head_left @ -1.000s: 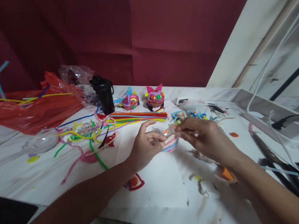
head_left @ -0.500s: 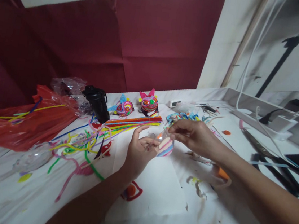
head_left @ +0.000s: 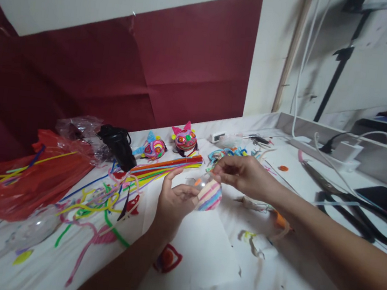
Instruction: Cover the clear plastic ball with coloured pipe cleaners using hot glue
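Over a white sheet of paper point(head_left: 202, 249), my left hand point(head_left: 175, 204) holds a clear rounded piece partly covered with pink, blue and cream stripes point(head_left: 210, 196). Its thumb and fingertips press on the left side of the piece. My right hand point(head_left: 235, 173) pinches at the upper right edge of the same piece; whatever small part lies between those fingertips is hidden. Behind the hands lies a bundle of coloured pipe cleaners point(head_left: 166, 164). A red loop with an orange centre point(head_left: 168, 258) rests on the paper beside my left wrist.
Two colourful decorated figures, one with pink ears point(head_left: 184, 139), stand at the back near a black bottle point(head_left: 117, 145). A red plastic bag point(head_left: 42, 169) and loose pipe cleaners lie left. Large black scissors point(head_left: 345, 201), a phone point(head_left: 380, 201) and a power strip point(head_left: 329, 154) are right.
The view has shifted, so the background sits further left. Both hands keep their hold, and the striped side of the piece shows more fully between them.
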Tool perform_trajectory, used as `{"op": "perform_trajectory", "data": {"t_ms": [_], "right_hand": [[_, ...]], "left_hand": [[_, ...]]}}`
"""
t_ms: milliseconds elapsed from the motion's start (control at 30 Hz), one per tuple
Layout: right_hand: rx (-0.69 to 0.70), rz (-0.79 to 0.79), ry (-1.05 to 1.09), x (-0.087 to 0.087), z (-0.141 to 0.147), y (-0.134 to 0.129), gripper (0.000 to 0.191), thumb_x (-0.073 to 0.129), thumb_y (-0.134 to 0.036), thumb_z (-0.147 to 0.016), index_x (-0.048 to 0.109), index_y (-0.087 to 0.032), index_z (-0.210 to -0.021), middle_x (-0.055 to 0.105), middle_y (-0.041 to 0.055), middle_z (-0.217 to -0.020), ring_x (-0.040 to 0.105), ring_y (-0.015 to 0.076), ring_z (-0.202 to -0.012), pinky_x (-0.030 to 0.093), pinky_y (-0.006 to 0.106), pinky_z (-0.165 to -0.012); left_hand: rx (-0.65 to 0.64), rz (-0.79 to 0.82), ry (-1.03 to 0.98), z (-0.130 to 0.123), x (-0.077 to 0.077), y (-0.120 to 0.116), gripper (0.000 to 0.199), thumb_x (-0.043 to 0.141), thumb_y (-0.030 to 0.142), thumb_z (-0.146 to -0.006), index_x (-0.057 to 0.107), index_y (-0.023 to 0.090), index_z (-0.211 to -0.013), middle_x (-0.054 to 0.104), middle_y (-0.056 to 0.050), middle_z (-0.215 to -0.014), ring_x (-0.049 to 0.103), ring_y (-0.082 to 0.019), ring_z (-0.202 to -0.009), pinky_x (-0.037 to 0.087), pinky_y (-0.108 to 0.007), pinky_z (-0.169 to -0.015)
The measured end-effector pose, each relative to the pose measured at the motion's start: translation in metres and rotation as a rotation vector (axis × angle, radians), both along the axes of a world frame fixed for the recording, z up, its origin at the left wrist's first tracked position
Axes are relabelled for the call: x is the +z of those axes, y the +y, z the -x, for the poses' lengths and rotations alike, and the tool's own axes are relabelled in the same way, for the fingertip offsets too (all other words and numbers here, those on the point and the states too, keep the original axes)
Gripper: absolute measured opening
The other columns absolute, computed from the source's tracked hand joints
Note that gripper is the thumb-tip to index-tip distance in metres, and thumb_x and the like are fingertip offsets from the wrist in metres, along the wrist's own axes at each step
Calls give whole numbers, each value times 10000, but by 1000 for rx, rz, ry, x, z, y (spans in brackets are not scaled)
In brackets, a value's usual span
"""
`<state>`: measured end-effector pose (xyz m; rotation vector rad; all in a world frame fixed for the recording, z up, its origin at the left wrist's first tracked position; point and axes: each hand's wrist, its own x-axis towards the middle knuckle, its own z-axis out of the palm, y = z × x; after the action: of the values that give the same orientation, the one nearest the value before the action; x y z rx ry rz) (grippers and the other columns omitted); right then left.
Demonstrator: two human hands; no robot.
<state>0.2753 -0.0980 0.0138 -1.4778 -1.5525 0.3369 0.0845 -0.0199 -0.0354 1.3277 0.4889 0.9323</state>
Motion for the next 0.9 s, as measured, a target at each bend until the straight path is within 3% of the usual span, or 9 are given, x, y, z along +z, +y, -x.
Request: {"op": "perform_trajectory", "data": {"t_ms": [367, 567, 667, 900], "right_hand": [[156, 126, 420, 4, -4, 2, 204, 763, -284, -604, 640, -170, -719, 591, -41, -597, 550, 113, -574, 447, 284, -587], [183, 179, 498, 9, -7, -4, 224, 755, -234, -601, 638, -162, -779, 607, -40, -617, 484, 81, -515, 342, 243, -488], [194, 191, 550, 8, -9, -7, 260, 783, -228, -585, 632, -161, -786, 630, -25, -637, 511, 91, -537, 359, 241, -489], [189, 214, 642, 7, -13, -12, 326, 852, -226, -578, 624, -176, -805, 615, -47, -672, 503, 72, -520, 375, 233, -486]], "left_hand": [[-62, 39, -55, 5, 11, -9, 752, 776, 178, -636, 374, 266, -1266, 680, 53, -743, 607, -98, -660, 467, -213, -646], [-45, 40, -65, 5, 10, -10, 663, 797, 239, -629, 481, 410, -1186, 679, 58, -728, 608, -161, -648, 514, -319, -651], [-45, 20, -69, 5, 10, -10, 639, 808, 260, -621, 520, 469, -1151, 680, 64, -721, 611, -171, -656, 517, -327, -658], [-48, 48, -132, 6, 16, -14, 639, 836, 238, -597, 559, 444, -1135, 675, 55, -703, 576, -145, -607, 497, -291, -618]]}}
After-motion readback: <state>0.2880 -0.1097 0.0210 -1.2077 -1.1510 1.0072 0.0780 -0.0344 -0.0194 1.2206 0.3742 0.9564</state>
